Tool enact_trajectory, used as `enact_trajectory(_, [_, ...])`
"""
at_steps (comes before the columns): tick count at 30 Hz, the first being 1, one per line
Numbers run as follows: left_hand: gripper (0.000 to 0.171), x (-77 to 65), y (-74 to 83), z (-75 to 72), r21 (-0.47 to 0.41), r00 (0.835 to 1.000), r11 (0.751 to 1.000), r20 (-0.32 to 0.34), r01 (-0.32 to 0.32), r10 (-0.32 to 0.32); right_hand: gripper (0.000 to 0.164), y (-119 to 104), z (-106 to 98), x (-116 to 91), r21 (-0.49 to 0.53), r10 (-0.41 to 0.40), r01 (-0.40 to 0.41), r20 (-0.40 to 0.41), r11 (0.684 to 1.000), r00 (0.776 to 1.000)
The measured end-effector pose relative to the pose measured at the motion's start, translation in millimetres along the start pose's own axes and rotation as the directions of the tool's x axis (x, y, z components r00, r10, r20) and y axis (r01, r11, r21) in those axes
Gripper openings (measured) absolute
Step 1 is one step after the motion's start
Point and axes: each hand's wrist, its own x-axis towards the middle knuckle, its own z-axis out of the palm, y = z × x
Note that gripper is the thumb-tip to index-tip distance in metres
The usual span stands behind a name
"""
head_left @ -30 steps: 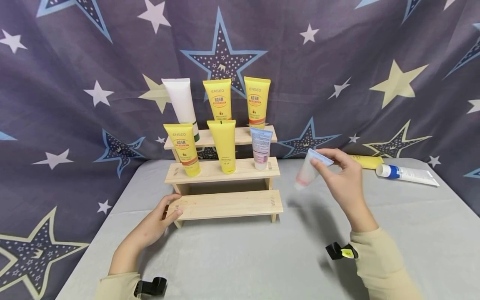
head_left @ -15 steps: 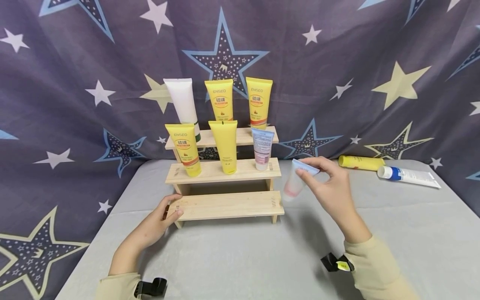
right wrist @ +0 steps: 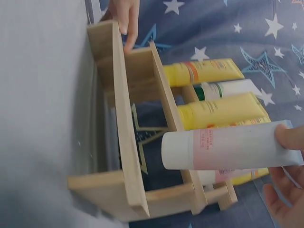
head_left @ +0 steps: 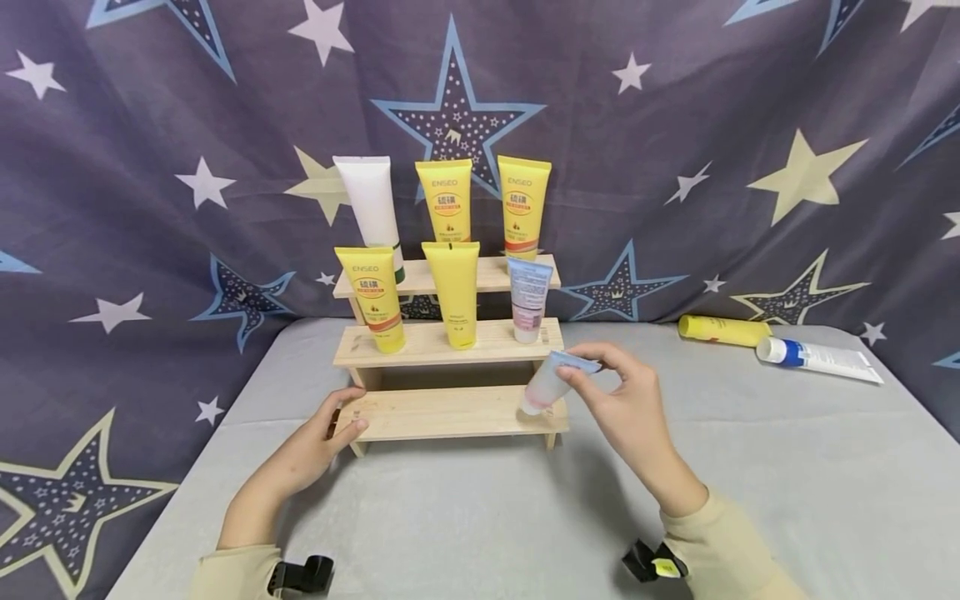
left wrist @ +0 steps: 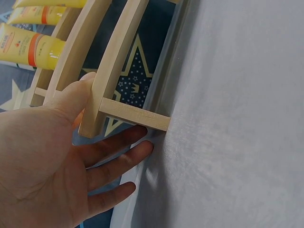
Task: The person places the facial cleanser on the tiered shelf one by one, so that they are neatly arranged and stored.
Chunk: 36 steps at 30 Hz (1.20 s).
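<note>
My right hand (head_left: pixel 626 404) pinches a small tube (head_left: pixel 547 383) by its flat blue end. The tube, pale and turning pink toward its white cap, tilts cap-down over the right end of the lowest step. In the right wrist view the tube (right wrist: pixel 228 146) appears in front of the shelf. My left hand (head_left: pixel 307 442) grips the left end of that step of the wooden shelf (head_left: pixel 450 414), thumb on one side. The left wrist view has the thumb (left wrist: pixel 78 97) against the board, other fingers spread below.
On the middle step stand two yellow tubes (head_left: pixel 453 296) and a blue-pink tube (head_left: pixel 529 296). A white tube (head_left: pixel 369 200) and two yellow tubes (head_left: pixel 525 200) stand on top. A yellow tube (head_left: pixel 723 330) and a blue-banded white tube (head_left: pixel 821 360) lie at right. Starry cloth (head_left: pixel 637 158) hangs behind.
My right hand has carried the small tube left and down, from beside the shelf to over the lowest step's right end. The left hand has stayed in place.
</note>
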Motion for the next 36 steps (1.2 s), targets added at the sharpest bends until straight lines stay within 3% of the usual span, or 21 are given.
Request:
enact_trajectory(15, [0.054, -1.1, -2.8, 0.0, 0.007, 1.0, 1.0, 0.018, 0.016, -0.016, 0.013, -8, 38, -16, 0.158, 0.099, -0.116, 0.108, 0.981, 0.989])
enact_trajectory(24, [0.055, -3.3, -3.7, -1.6, 0.02, 1.0, 1.0, 0.004, 0.022, -0.022, 0.011, -23, 72, -8, 0.203, 0.11, -0.147, 0.18, 0.968, 0.978])
enact_trajectory(36, [0.055, 1.4, -2.3, 0.0, 0.031, 1.0, 0.999, 0.007, 0.021, -0.021, 0.016, -37, 115, 11, 0.122, 0.152, -0.19, 0.268, 0.974, 0.951])
